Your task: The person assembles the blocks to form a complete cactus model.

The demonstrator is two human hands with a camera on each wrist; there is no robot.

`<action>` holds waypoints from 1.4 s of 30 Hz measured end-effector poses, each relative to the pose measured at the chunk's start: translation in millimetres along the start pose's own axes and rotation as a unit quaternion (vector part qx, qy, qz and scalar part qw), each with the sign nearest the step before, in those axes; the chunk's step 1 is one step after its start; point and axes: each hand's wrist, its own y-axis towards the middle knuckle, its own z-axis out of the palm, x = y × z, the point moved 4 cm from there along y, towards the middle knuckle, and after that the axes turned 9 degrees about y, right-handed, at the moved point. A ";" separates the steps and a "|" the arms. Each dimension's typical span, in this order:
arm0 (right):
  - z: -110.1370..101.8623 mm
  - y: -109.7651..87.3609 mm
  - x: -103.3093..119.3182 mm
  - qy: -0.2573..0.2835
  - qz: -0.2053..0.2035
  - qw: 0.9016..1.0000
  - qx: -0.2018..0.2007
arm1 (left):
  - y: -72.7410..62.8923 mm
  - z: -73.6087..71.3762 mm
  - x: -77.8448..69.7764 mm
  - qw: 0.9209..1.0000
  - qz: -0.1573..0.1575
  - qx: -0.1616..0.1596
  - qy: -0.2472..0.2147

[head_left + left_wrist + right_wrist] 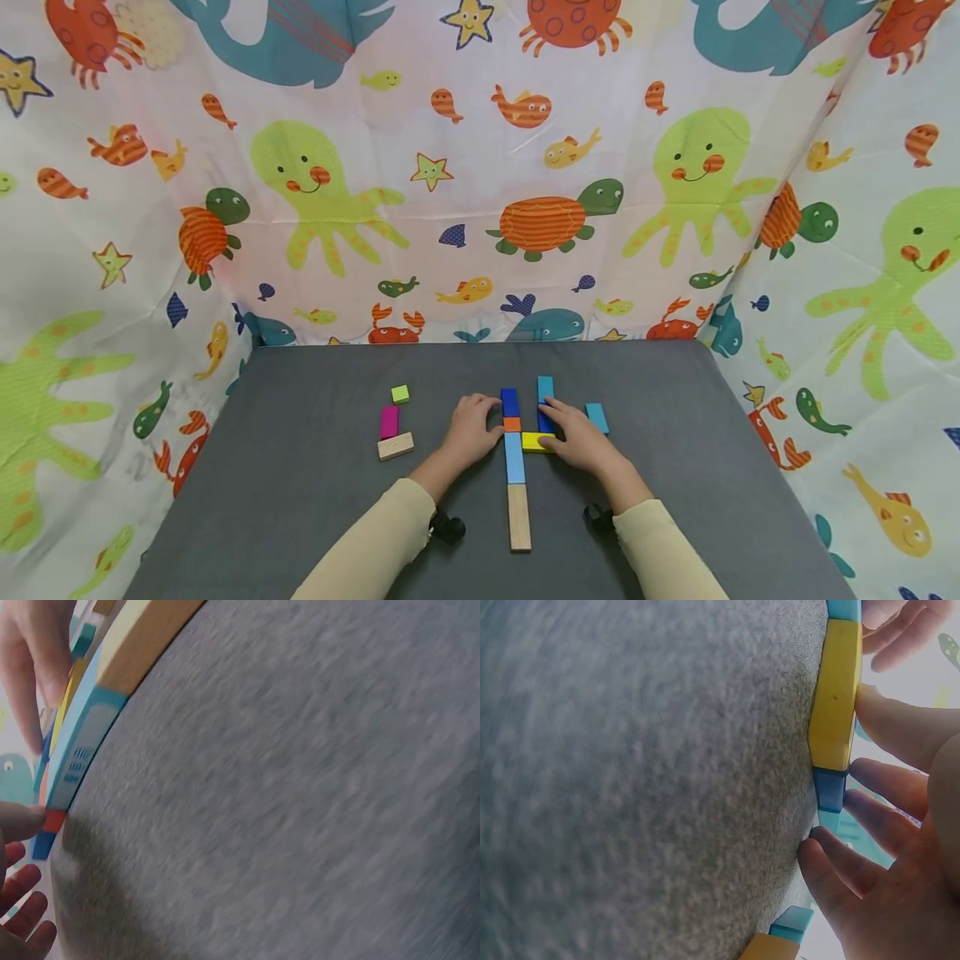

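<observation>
My left hand [474, 427] lies beside a column of blocks, its thumb at the small orange block [512, 425] and its index finger near the dark blue block [510, 402] above. Below the orange one, the column continues with a light blue block [514, 460] and a long wooden block [519, 518]. My right hand [581, 437] touches a yellow block [532, 442] with its thumb. This block lies crosswise against the column. The right fingers rest by a second dark blue block [544, 422], partly hidden, with a turquoise block [545, 387] at its far end.
Left of the hands lie a green cube [401, 394], a magenta block [389, 422] and a short wooden block [396, 447]. Another turquoise block [597, 417] lies right of the right hand. The grey tabletop [300, 467] meets a sea-animal curtain [450, 250] behind.
</observation>
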 end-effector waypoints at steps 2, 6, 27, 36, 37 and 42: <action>-0.6 0.5 0.0 -0.001 -0.004 1.000 -0.003 | -1.8 1.8 -2.9 1.000 0.000 -0.004 0.007; -0.3 0.5 0.0 -0.001 -0.008 1.000 -0.002 | -5.6 3.0 -6.5 1.000 -0.002 -0.017 0.009; 1.2 -0.6 -2.0 -0.003 -0.005 1.000 -0.006 | -41.7 -2.2 -11.0 0.952 0.219 0.159 0.142; 0.3 -0.3 -0.6 -0.002 -0.008 1.000 -0.006 | -48.8 4.3 -9.6 0.951 0.199 0.183 0.151; 0.0 0.0 -0.6 0.001 -0.006 1.000 -0.005 | -48.6 4.8 -9.3 0.951 0.198 0.183 0.151; -7.2 0.5 -1.7 0.024 -0.015 1.000 -0.012 | -45.8 9.1 -6.3 0.954 0.189 0.188 0.135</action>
